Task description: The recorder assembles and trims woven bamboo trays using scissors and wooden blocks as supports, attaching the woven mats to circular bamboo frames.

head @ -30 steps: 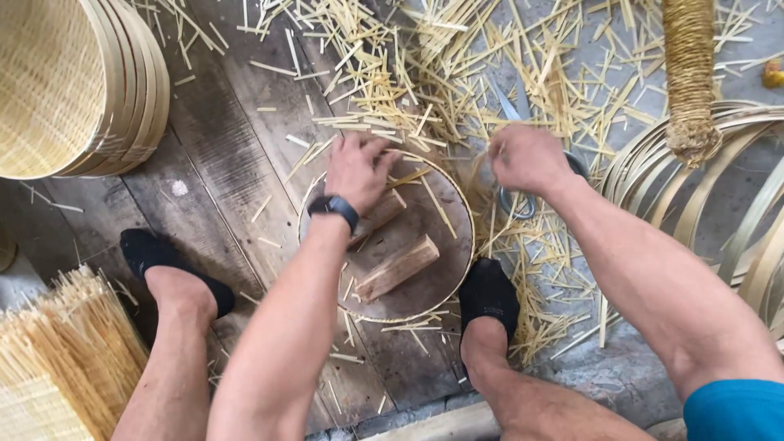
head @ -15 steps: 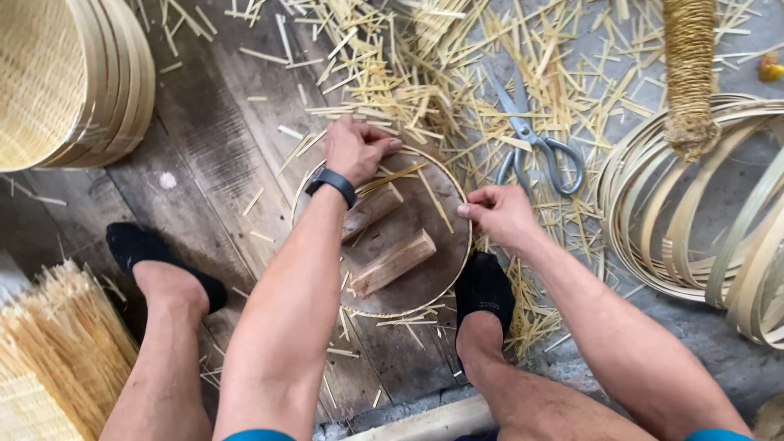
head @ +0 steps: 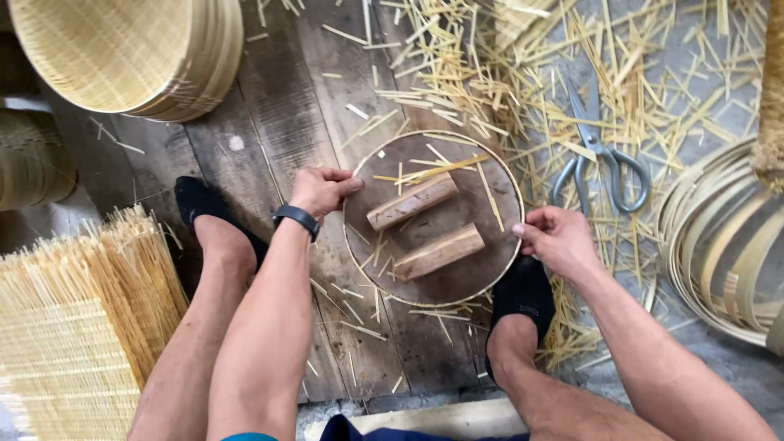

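Round dark wooden board [head: 457,278] with a thin bamboo hoop [head: 505,167] fitted around its rim, lying on the plank floor [head: 269,131] between the person's two feet in dark socks. Left hand [head: 322,189] at the board's left edge, fingers curled, fingertips pressing on the hoop there; black watch [head: 296,219] on that wrist. Right hand [head: 558,238] at the board's right edge, thumb and forefinger pinched on the hoop, remaining fingers loosely bent. Two short wooden blocks [head: 412,202] lie on the board, roughly parallel, tilted, apart from each other; a few loose bamboo slivers lie across the board's upper part.

Scissors [head: 600,159] with grey handles on the floor just beyond the board's upper right edge, amid scattered bamboo offcuts [head: 482,65]. Stack of woven bamboo trays [head: 131,53] at the floor's upper left corner. Coiled bamboo strips [head: 723,237] at the right edge. Woven mat with loose ends [head: 73,327] at lower left
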